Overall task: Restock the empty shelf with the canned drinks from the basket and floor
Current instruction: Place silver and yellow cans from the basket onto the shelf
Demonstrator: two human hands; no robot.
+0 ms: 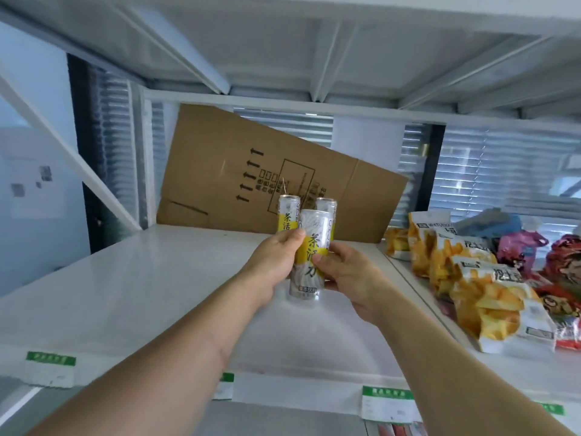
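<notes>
Cans (309,250) clustered upright before the cardboard (251,174): I gripped them between my left hand (273,262) and right hand (345,272), fingers curled round, seemingly to set all three together.

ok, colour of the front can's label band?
Yellow band on a white, silvery front can, dark characters on it; the head view shows it best.

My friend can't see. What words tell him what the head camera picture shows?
Two hands, the left hand and right hand, hold three yellow-and-white drink cans together over a white shelf. A flattened cardboard box leans at the back of the shelf, and snack bags lie to the right.
</notes>
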